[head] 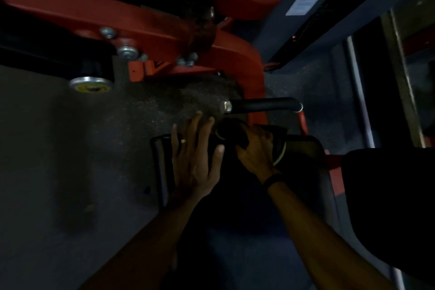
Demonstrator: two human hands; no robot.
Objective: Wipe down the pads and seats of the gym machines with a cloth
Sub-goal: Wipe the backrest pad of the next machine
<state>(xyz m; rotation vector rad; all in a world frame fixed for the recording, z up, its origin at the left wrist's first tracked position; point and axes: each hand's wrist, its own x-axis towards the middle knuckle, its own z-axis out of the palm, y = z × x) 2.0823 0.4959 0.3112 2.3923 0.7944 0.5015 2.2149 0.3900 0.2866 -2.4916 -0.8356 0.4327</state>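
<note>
The scene is dim. A black padded seat [162,172] of a red gym machine lies below me at centre. My left hand [195,160] rests flat on the seat's left part, fingers spread, a ring on one finger. My right hand [255,150], with a dark band on the wrist, is closed around a dark cloth [233,132] with a pale edge and presses it on the seat's far end. Most of the cloth is hard to tell from the black pad.
A black handle grip [261,105] with a metal end cap sticks out just beyond my hands. The red machine frame [141,21] with bolts fills the upper left. A black pad [395,207] stands at right. Speckled grey floor [58,148] lies to the left.
</note>
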